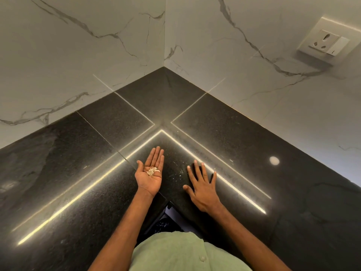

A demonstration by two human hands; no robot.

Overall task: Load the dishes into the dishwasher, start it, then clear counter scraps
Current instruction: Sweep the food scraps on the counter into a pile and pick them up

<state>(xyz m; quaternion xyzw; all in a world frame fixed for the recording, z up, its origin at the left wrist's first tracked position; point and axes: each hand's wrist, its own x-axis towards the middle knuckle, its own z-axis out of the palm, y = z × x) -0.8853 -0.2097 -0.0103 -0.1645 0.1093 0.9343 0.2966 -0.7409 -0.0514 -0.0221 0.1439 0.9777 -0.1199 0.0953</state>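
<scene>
At the corner of a black stone counter [293,192], I watched from my remote station as the person's left hand [150,178] lay palm up, fingers straight and close together, cradling a small heap of pale scraps [153,171] in the hollow of the palm. The right hand [203,189] rested flat on the counter just beside it, fingers spread and gripping nothing. Between the two hands a few light specks [179,174] dotted the stone, though at this size I could not say for sure whether they were crumbs or flecks in the granite. I judged the work to be in its last stage, the scrap clearing: most were gathered, while a final sweep and a trip to a bin were left. No dishwasher or dishes appeared, so I could not confirm those steps.
</scene>
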